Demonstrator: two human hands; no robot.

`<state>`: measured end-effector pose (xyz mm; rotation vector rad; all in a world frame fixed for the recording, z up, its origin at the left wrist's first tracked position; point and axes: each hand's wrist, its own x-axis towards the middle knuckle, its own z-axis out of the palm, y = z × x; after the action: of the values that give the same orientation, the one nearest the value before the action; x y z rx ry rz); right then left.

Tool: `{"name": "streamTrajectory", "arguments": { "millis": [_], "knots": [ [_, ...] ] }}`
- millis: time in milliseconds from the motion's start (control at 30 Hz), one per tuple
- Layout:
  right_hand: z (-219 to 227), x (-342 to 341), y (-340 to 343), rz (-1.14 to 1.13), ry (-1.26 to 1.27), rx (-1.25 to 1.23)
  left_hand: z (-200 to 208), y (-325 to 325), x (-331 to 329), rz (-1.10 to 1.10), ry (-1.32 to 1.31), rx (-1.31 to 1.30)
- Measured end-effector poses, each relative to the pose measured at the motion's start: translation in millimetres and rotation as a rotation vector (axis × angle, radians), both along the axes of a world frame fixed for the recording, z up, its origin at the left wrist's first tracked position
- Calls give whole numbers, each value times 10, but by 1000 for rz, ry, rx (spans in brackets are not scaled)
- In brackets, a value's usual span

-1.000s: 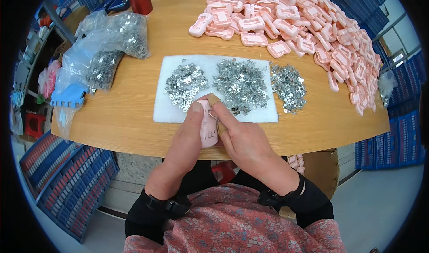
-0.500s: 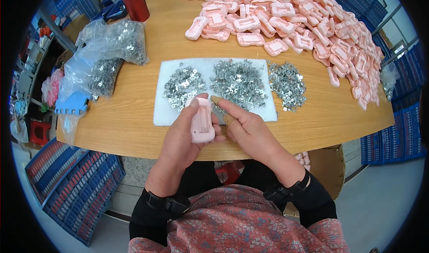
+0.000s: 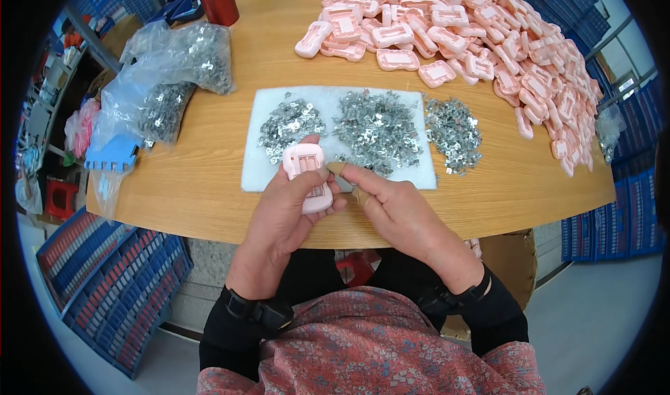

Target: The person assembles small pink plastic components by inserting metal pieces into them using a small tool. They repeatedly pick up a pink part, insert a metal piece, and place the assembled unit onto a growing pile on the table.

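A pale pink plastic casing (image 3: 307, 158) with a slotted recess lies in my left hand (image 3: 272, 210). The left thumb presses across its middle while the fingers wrap beneath it. At the casing's right edge is my right hand (image 3: 401, 210), its thumb and forefinger bent together in tan finger covers. Whatever sits between those fingertips is too small to make out. Just beyond both hands is a white foam mat (image 3: 251, 179), bearing a smaller left heap (image 3: 293, 123) and a larger heap (image 3: 377, 133) of small silvery metal clips. Another clip heap (image 3: 453, 137) lies at the mat's right edge.
A big pile of pink casings (image 3: 481, 32) covers the far right of the wooden table (image 3: 530, 192). Clear bags of metal pieces (image 3: 206, 60), a blue foam piece (image 3: 112, 154) and a red bottle (image 3: 218, 3) stand left. Blue racks (image 3: 112, 290) flank the table.
My left thumb has shifted from the casing's upper edge down across its middle. The right fingertips have come in against the casing's right edge. The whole view has shifted slightly.
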<state>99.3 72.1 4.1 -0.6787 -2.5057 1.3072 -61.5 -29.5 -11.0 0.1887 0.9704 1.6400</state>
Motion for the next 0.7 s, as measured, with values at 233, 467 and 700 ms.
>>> {"name": "streamTrajectory", "arguments": {
  "millis": [233, 467, 700],
  "knots": [
    [65, 37, 56, 17, 30, -90, -39, -38, -15, -80, -105, 72],
    [166, 60, 153, 15, 81, 16, -4, -76, 71, -183, -124, 69],
    [186, 79, 136, -13, 98, 16, 44, -122, 110, -260, -125, 63]
  ]
}}
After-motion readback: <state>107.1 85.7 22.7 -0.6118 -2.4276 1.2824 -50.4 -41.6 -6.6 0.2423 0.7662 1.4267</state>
